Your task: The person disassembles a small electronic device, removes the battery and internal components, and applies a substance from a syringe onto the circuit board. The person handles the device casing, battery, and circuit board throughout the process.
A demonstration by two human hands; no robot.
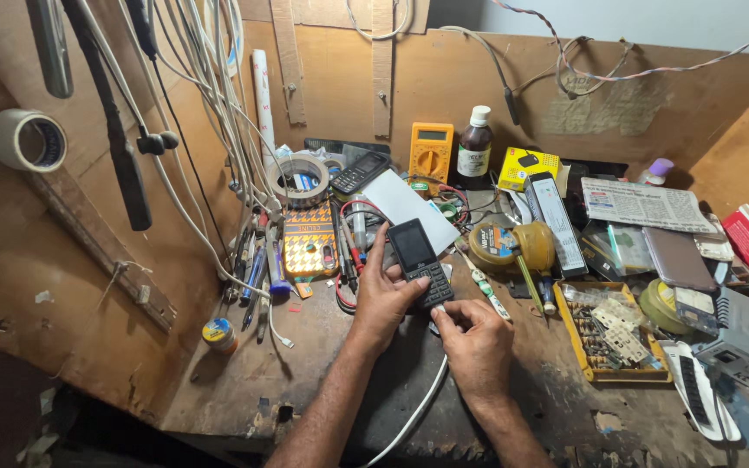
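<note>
Keypad phone (420, 259) steadied over a cluttered repair counter (305, 364).
Left hand (383, 299) grips the phone's side, screen up; right hand (476, 338) pinches its lower end. Yellow multimeter (432, 152) stands behind the phone.

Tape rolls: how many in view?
3. One pale roll hangs on the left wall, one wide roll lies at the bench's back left, one small roll sits near the front-left edge. Clutter may hide more.

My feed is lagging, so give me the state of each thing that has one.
Keypad phone: screen dark, held in left hand.
Right hand: fingertips at phone's bottom edge.
Brown bottle: upright, capped.
Yellow multimeter: upright against back board.
Yellow parts tray: uncovered.
</note>
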